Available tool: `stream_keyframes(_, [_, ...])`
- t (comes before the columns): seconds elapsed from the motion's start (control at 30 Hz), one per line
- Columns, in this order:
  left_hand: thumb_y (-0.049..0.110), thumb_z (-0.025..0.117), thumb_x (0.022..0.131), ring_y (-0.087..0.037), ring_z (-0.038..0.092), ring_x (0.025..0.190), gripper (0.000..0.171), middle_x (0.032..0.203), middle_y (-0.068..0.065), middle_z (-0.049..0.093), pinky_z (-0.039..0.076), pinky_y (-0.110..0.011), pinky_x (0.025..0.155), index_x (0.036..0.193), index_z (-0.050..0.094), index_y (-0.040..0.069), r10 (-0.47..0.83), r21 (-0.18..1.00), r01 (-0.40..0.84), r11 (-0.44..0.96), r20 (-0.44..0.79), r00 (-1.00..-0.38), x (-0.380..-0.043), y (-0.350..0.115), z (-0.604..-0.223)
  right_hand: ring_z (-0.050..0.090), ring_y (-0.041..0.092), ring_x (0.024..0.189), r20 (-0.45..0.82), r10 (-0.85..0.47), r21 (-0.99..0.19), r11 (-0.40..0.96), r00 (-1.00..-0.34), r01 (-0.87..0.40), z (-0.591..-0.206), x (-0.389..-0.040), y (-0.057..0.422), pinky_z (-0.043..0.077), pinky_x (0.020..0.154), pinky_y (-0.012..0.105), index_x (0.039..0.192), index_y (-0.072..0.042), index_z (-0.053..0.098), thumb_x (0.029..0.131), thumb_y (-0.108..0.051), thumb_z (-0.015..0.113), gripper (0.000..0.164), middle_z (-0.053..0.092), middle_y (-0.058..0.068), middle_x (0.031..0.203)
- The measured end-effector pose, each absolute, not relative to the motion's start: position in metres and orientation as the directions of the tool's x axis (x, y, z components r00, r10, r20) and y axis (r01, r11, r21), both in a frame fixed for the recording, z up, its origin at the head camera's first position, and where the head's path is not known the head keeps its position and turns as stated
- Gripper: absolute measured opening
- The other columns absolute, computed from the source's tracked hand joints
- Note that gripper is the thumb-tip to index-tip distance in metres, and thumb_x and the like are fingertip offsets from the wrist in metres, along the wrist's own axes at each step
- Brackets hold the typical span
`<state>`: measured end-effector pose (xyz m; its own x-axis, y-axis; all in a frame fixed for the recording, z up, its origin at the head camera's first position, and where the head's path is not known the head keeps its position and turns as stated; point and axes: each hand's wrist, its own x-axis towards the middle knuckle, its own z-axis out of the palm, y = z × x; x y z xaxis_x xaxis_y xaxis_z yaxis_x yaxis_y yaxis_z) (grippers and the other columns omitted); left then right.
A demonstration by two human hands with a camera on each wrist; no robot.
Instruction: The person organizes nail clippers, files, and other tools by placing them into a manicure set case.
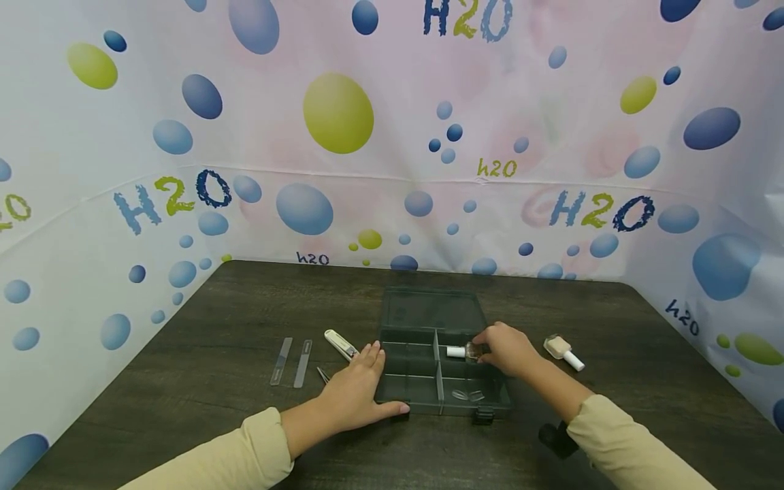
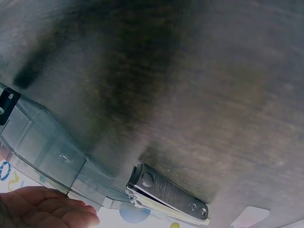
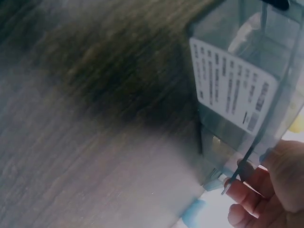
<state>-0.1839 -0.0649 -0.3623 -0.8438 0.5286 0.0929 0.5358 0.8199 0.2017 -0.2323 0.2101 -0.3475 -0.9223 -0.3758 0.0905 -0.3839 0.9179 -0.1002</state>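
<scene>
A clear grey divided box (image 1: 407,389) lies with its lid (image 1: 431,309) raised at the back. My left hand (image 1: 355,391) rests along its left edge, fingers straight and thumb at the front corner. In the back right compartment lies a nail polish bottle (image 1: 470,352) with a white cap; my right hand (image 1: 508,348) pinches its glass end between thumb and fingers. Small clear curved pieces (image 1: 468,395) sit in the front right compartment. In the right wrist view, the right fingers (image 3: 244,192) reach over the box wall, which bears a printed label (image 3: 232,85).
Left of the box lie two nail files (image 1: 281,361), a nail clipper (image 1: 339,344) and a thin pointed metal tool (image 1: 322,374), partly behind my left hand. A beige nail polish bottle (image 1: 557,347) lies to the right. Near my right sleeve is a black object (image 1: 557,441).
</scene>
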Motion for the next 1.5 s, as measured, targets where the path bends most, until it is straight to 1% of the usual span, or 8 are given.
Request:
stream_keyframes(0.2, [0.062, 0.056, 0.076, -0.036, 0.034, 0.130, 0.090, 0.141, -0.025, 0.033, 0.043, -0.045, 0.095, 0.132, 0.040, -0.007, 0.528, 0.205, 0.535, 0.820, 0.088, -0.844, -0.185, -0.066, -0.364, 0.059, 0.023, 0.084, 0.127, -0.363, -0.104, 0.921, -0.923, -0.377, -0.348, -0.228, 0.208, 0.051, 0.065, 0.035, 0.091, -0.010, 0.072, 0.068, -0.013, 0.076, 0.024, 0.068, 0.005, 0.088])
stream_keyframes(0.37, [0.062, 0.056, 0.076, -0.036, 0.033, 0.131, 0.090, 0.141, -0.025, 0.033, 0.043, -0.045, 0.095, 0.133, 0.039, -0.007, 0.527, 0.217, 0.531, 0.819, 0.081, -0.846, -0.185, -0.066, -0.365, 0.060, 0.026, 0.090, 0.142, -0.369, -0.179, 0.903, -0.918, -0.391, -0.348, -0.228, 0.214, 0.052, 0.069, 0.036, 0.094, -0.008, 0.071, 0.070, -0.012, 0.075, 0.024, 0.068, 0.007, 0.094])
stream_keyframes(0.5, [0.061, 0.056, 0.077, -0.036, 0.033, 0.131, 0.090, 0.142, -0.025, 0.032, 0.043, -0.045, 0.095, 0.133, 0.039, -0.007, 0.528, 0.224, 0.531, 0.818, 0.078, -0.846, -0.185, -0.066, -0.364, 0.059, 0.017, 0.077, 0.192, -0.377, -0.248, 0.875, -0.906, -0.416, -0.346, -0.227, 0.222, 0.049, 0.061, 0.028, 0.096, -0.005, 0.069, 0.073, -0.013, 0.072, 0.024, 0.067, 0.009, 0.094])
stream_keyframes(0.6, [0.061, 0.056, 0.077, -0.036, 0.033, 0.131, 0.090, 0.142, -0.025, 0.032, 0.044, -0.045, 0.094, 0.133, 0.038, -0.007, 0.528, 0.220, 0.532, 0.817, 0.081, -0.845, -0.185, -0.066, -0.364, 0.054, 0.011, 0.070, 0.261, -0.374, -0.269, 0.857, -0.890, -0.439, -0.346, -0.225, 0.229, 0.043, 0.055, 0.023, 0.095, -0.004, 0.069, 0.075, -0.013, 0.070, 0.021, 0.067, 0.009, 0.092])
stream_keyframes(0.73, [0.062, 0.055, 0.078, -0.036, 0.033, 0.131, 0.090, 0.142, -0.024, 0.032, 0.045, -0.045, 0.093, 0.134, 0.038, -0.007, 0.529, 0.212, 0.533, 0.819, 0.083, -0.845, -0.185, -0.066, -0.364, 0.056, 0.015, 0.073, 0.387, -0.344, -0.279, 0.841, -0.856, -0.464, -0.348, -0.222, 0.238, 0.047, 0.060, 0.026, 0.090, -0.004, 0.070, 0.075, -0.010, 0.070, 0.016, 0.067, 0.008, 0.089])
stream_keyframes(0.9, [0.061, 0.056, 0.078, -0.036, 0.032, 0.131, 0.090, 0.142, -0.024, 0.031, 0.045, -0.045, 0.093, 0.133, 0.038, -0.007, 0.526, 0.222, 0.529, 0.819, 0.077, -0.847, -0.185, -0.066, -0.363, 0.058, 0.019, 0.072, 0.573, -0.290, -0.241, 0.835, -0.767, -0.496, -0.352, -0.217, 0.246, 0.050, 0.060, 0.029, 0.084, -0.004, 0.070, 0.071, -0.006, 0.074, 0.014, 0.067, 0.008, 0.084])
stream_keyframes(1.03, [0.061, 0.055, 0.078, -0.036, 0.032, 0.132, 0.089, 0.142, -0.024, 0.031, 0.044, -0.045, 0.094, 0.133, 0.038, -0.007, 0.527, 0.222, 0.529, 0.819, 0.075, -0.847, -0.185, -0.066, -0.364, 0.054, 0.018, 0.068, 0.663, -0.232, -0.215, 0.852, -0.712, -0.478, -0.356, -0.213, 0.256, 0.046, 0.055, 0.027, 0.083, -0.002, 0.069, 0.067, -0.004, 0.076, 0.017, 0.066, 0.009, 0.081])
stream_keyframes(1.5, [0.061, 0.056, 0.077, -0.035, 0.032, 0.132, 0.090, 0.142, -0.024, 0.032, 0.042, -0.045, 0.095, 0.133, 0.039, -0.007, 0.527, 0.227, 0.529, 0.818, 0.074, -0.846, -0.186, -0.066, -0.365, 0.058, 0.032, 0.074, 0.568, 0.017, -0.399, 0.880, -0.823, -0.258, -0.364, -0.200, 0.308, 0.048, 0.057, 0.036, 0.102, 0.007, 0.064, 0.077, -0.010, 0.070, 0.030, 0.063, 0.023, 0.090])
